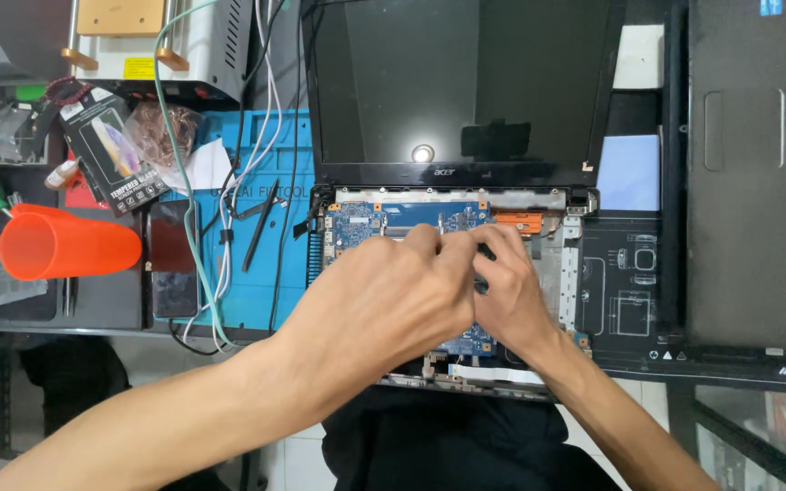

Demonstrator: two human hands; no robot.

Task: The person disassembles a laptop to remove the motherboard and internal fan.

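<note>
An opened laptop (452,91) lies before me with its keyboard cover off and its blue circuit board (361,223) bare. My left hand (384,295) and my right hand (507,286) meet over the middle of the board, fingers bent and pinched close together. A small dark part (483,252) shows between the fingertips; which hand grips it is hidden. The dark screen stands tilted back behind the hands. An orange copper heat pipe (520,221) sits at the board's upper right.
A blue work mat (261,218) with cables and tweezers (261,227) lies left. An orange cup (65,244), a phone (173,259) and a screen protector box (106,150) sit farther left. Another dark laptop (743,173) stands right.
</note>
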